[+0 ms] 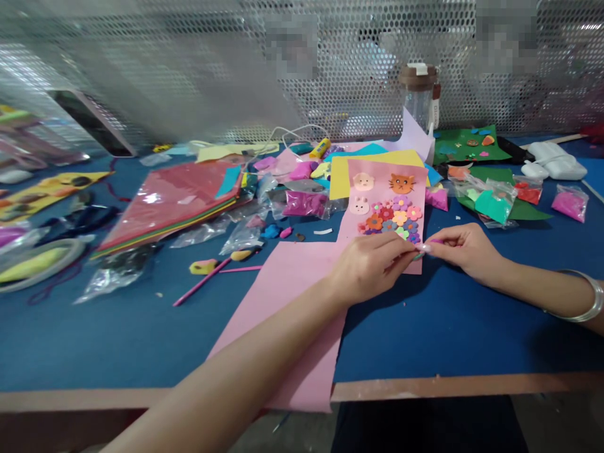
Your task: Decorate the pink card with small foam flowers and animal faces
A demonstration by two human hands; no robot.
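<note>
Both hands meet over the lower right corner of an upright pink foam sheet [346, 228]. My left hand [370, 261] is closed in a pinch, with a sliver of green showing under its fingertips. My right hand [472, 248] pinches from the other side, a bit of magenta at its fingers. What lies between the two sets of fingertips is too small to name. Above them the sheet carries a cluster of colourful flower pieces [400, 218], an orange cat face [401, 183] and two pale animal faces [361, 205]. Another pink sheet [297, 340] lies under my left forearm, reaching past the table edge.
Red foam sheets in a plastic sleeve [174, 195] lie at left, near a pink stick [202, 282] and clay lumps [204, 267]. Behind stand a brown-lidded bottle [418, 91] and a metal mesh [189, 69]. Clay bags [569, 202] and a white case [557, 160] lie at right.
</note>
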